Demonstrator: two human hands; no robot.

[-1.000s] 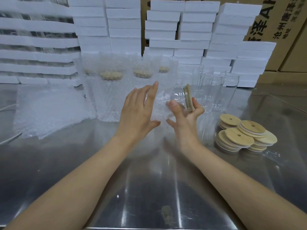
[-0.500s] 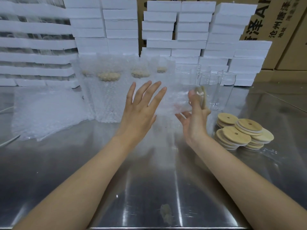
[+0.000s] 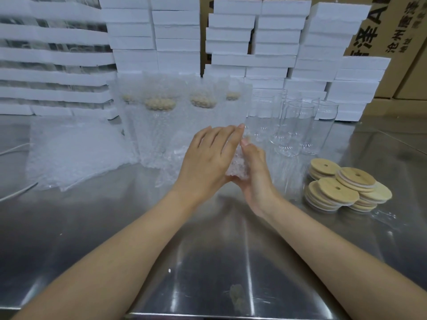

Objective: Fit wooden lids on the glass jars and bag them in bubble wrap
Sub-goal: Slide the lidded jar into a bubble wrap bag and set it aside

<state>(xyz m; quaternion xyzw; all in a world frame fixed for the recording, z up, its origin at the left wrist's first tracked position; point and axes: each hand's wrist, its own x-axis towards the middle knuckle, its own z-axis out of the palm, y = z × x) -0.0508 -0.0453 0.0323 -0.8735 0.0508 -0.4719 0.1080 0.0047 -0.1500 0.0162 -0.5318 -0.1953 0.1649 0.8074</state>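
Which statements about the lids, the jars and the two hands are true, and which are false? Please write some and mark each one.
1. The loose wooden lids lie in stacks on the right side of the table. True.
2. The bare glass jars lie on their sides. False: they stand upright, behind the lids.
3. The left hand and the right hand both touch a bubble wrap bag between them. True.
4. The left hand holds a wooden lid. False: its straight fingers lie against the bag.
5. The wrapped jars stand to the right of the bare jars. False: they stand to the left.
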